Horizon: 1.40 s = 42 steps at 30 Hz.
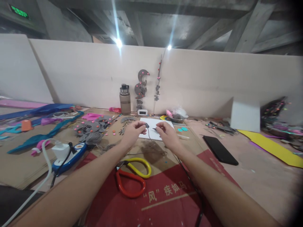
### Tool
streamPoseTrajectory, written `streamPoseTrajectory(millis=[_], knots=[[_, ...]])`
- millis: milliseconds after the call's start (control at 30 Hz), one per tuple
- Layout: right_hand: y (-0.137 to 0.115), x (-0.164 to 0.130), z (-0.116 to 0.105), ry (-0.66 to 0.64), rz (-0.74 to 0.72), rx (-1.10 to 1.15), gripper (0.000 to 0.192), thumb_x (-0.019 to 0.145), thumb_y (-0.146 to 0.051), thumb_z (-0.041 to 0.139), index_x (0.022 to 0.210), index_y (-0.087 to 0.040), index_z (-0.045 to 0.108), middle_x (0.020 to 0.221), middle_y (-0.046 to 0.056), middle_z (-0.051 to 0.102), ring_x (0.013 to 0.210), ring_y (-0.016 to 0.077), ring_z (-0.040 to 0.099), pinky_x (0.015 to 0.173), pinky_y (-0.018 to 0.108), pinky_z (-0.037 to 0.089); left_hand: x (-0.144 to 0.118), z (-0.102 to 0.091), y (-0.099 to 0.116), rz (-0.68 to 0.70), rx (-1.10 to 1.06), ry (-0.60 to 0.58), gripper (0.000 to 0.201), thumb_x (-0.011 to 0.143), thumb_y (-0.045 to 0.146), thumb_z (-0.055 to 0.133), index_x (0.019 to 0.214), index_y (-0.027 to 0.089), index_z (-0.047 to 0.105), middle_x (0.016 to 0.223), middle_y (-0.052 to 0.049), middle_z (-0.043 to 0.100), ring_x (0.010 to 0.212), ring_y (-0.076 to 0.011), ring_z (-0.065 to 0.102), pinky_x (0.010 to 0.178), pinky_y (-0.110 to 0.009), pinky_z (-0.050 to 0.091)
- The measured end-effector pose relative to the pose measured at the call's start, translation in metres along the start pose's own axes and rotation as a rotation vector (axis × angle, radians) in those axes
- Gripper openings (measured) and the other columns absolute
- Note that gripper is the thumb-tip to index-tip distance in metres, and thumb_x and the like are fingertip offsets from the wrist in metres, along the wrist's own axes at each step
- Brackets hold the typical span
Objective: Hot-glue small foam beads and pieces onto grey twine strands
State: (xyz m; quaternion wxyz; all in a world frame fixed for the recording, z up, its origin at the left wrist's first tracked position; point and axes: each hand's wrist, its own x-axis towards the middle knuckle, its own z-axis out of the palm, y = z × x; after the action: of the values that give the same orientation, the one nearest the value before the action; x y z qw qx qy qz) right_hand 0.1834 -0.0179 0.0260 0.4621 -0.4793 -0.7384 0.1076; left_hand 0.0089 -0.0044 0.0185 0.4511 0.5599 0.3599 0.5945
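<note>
Both hands are raised over the white board [153, 126] at the far middle of the counter [260, 176]. The left hand [133, 131] has its fingers curled, pinching a small dark piece [147, 125] with a thin thread [149, 134] hanging from it. The right hand [167, 132] pinches another tiny dark bit [154, 129]; what it is cannot be made out. The scissors [132, 176] lie partly under the left forearm.

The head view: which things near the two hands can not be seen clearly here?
- The small dark piece pinched by the left hand: too small to identify.
- What the right hand pinches: too small, partly hidden by the fingertips.
- Scissors: red and yellow handles show, the left forearm covers the blades.
- White board under the hands: the hands hide its middle.
- Clock: the display is too small to read.
</note>
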Motion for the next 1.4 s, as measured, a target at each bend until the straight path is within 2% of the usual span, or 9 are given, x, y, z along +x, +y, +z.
streamPoseTrajectory(millis=[100, 200, 400, 633, 867, 1033, 1133, 1233, 1400], knots=[[-0.01, -0.005, 0.008, -0.033, -0.005, 0.147, 0.02, 0.084, -0.031, 0.047, 0.095, -0.017, 0.056, 0.088, 0.003, 0.061, 0.077, 0.0138, 0.054, 0.072, 0.028, 0.043, -0.006, 0.006, 0.0, 0.002, 0.01, -0.038, 0.023, 0.068, 0.03, 0.067, 0.084, 0.014, 0.064, 0.069, -0.002, 0.063, 0.06, -0.0112, 0.057, 0.062, -0.026, 0.048], [-0.014, -0.008, 0.009, -0.023, -0.018, 0.151, 0.014, 0.083, -0.029, 0.048, 0.083, -0.018, 0.057, 0.078, 0.001, 0.059, 0.073, 0.0132, 0.052, 0.069, 0.027, 0.041, -0.01, 0.01, -0.001, -0.011, -0.017, -0.069, 0.024, 0.068, 0.032, 0.068, 0.083, 0.014, 0.064, 0.066, -0.002, 0.062, 0.059, -0.0117, 0.057, 0.061, -0.027, 0.048], [-0.012, -0.005, 0.006, -0.077, 0.054, 0.326, 0.015, 0.082, -0.03, 0.047, 0.073, -0.019, 0.052, 0.065, -0.003, 0.053, 0.062, 0.0109, 0.049, 0.06, 0.023, 0.04, -0.014, 0.013, 0.007, -0.075, -0.243, -0.216, 0.021, 0.066, 0.024, 0.071, 0.082, 0.013, 0.063, 0.067, -0.001, 0.062, 0.059, -0.0098, 0.056, 0.061, -0.024, 0.045], [-0.009, 0.0, 0.005, -0.062, 0.168, 0.418, 0.014, 0.081, -0.031, 0.048, 0.073, -0.02, 0.049, 0.058, -0.004, 0.052, 0.052, 0.0105, 0.047, 0.053, 0.023, 0.039, -0.014, 0.009, 0.015, -0.169, -0.368, -0.316, 0.031, 0.061, 0.017, 0.074, 0.091, 0.012, 0.067, 0.084, -0.006, 0.066, 0.075, -0.013, 0.061, 0.076, -0.028, 0.048], [-0.015, -0.006, 0.002, -0.009, -0.056, 0.123, 0.01, 0.081, -0.025, 0.048, 0.074, -0.019, 0.053, 0.07, -0.001, 0.055, 0.067, 0.0129, 0.05, 0.064, 0.026, 0.04, -0.01, 0.009, 0.008, -0.105, -0.08, -0.255, 0.024, 0.07, 0.033, 0.069, 0.082, 0.012, 0.066, 0.064, -0.004, 0.063, 0.057, -0.0117, 0.057, 0.06, -0.027, 0.049], [-0.022, -0.011, 0.013, -0.009, 0.12, 0.516, 0.018, 0.088, -0.036, 0.038, 0.094, -0.021, 0.046, 0.078, -0.001, 0.055, 0.066, 0.0115, 0.055, 0.067, 0.027, 0.046, -0.011, 0.007, 0.012, 0.024, 0.089, -0.149, 0.022, 0.071, 0.034, 0.066, 0.078, 0.013, 0.066, 0.063, -0.004, 0.064, 0.054, -0.0118, 0.056, 0.055, -0.025, 0.047], [-0.026, -0.013, 0.02, -0.04, 0.205, 0.663, 0.03, 0.08, -0.038, 0.052, 0.101, -0.023, 0.037, 0.083, -0.002, 0.055, 0.06, 0.0095, 0.055, 0.062, 0.026, 0.047, -0.015, 0.006, 0.018, 0.119, 0.239, -0.069, 0.021, 0.071, 0.034, 0.066, 0.079, 0.014, 0.068, 0.06, -0.002, 0.062, 0.05, -0.0099, 0.052, 0.049, -0.021, 0.041], [-0.028, -0.014, 0.02, 0.026, 0.191, 0.547, 0.027, 0.075, -0.032, 0.058, 0.092, -0.022, 0.041, 0.076, -0.004, 0.052, 0.059, 0.0092, 0.051, 0.055, 0.023, 0.043, -0.017, 0.007, 0.019, 0.128, 0.231, -0.074, 0.022, 0.072, 0.035, 0.064, 0.08, 0.014, 0.067, 0.06, -0.002, 0.062, 0.05, -0.0108, 0.054, 0.051, -0.023, 0.044], [-0.029, -0.014, 0.011, 0.073, 0.082, 0.328, 0.009, 0.079, -0.026, 0.051, 0.073, -0.019, 0.052, 0.07, -0.002, 0.054, 0.064, 0.0114, 0.048, 0.06, 0.024, 0.039, -0.012, 0.009, 0.009, -0.005, 0.043, -0.13, 0.027, 0.071, 0.035, 0.068, 0.085, 0.012, 0.066, 0.07, -0.006, 0.067, 0.06, -0.0137, 0.061, 0.063, -0.029, 0.052]])
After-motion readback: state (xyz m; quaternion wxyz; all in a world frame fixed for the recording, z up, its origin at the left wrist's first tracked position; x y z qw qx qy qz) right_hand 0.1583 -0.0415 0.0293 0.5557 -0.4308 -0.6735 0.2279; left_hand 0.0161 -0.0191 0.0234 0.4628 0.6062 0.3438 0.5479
